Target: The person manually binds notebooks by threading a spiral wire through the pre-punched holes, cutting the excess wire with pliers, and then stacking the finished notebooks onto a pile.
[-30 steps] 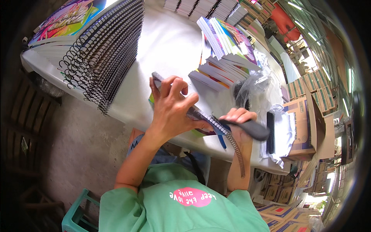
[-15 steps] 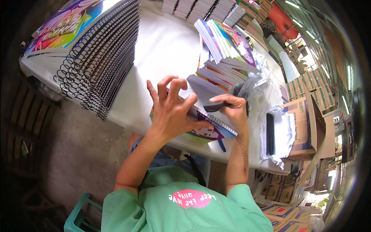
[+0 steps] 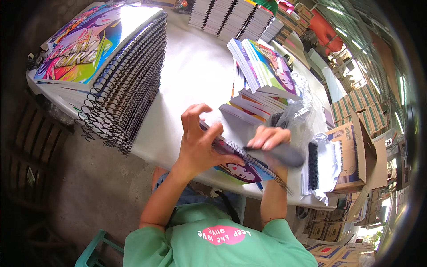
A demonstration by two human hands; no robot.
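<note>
My left hand [image 3: 198, 144] clasps a colourful notebook [image 3: 240, 172] near the table's front edge, its thumb on the illustrated cover and other fingers bent over the far side. A dark wire coil [image 3: 262, 165] runs along the notebook's upper edge. Its loose end sticks out past the right corner, over my right forearm. My right hand [image 3: 269, 137] closes around a black, rounded tool [image 3: 287, 155], smeared by motion. The tool lies over or close to the coil; whether they touch I cannot tell, nor its exact kind.
A tall stack of coil-bound notebooks [image 3: 120, 80] stands at the left of the white table [image 3: 191, 75]. Unbound books [image 3: 262, 71] lean in a pile ahead, beside clear plastic [image 3: 298, 111]. An open carton [image 3: 347, 155] and a coil bundle [image 3: 313, 167] are at right.
My right hand has turned over, and the black tool has swung from its left side to its right. The loose coil end reaches less far down my forearm. My left hand keeps the notebook.
</note>
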